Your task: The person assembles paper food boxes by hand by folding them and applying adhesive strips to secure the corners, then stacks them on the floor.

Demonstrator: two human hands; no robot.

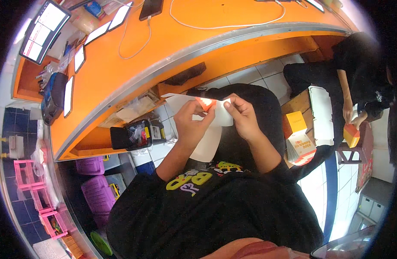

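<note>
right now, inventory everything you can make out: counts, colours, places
card: one, white and orange, centre
carton stack: one, white-yellow-orange, right
cutout sheets: one stack, white, right
counter: one, orange, ahead
monitor: one, white-screened, upper left
tub: one, black, below counter
crates: at least two, purple, left
baskets: at least three, pink, left
co-worker: one, dark-clothed, right
box: one, yellow-orange, co-worker's hand
left hand: one, bare, centre
right hand: one, bare, centre

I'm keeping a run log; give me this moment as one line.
left hand: gripping white-and-orange cardboard | right hand: gripping same cardboard | at right: stacked cartons | ahead: orange counter
</note>
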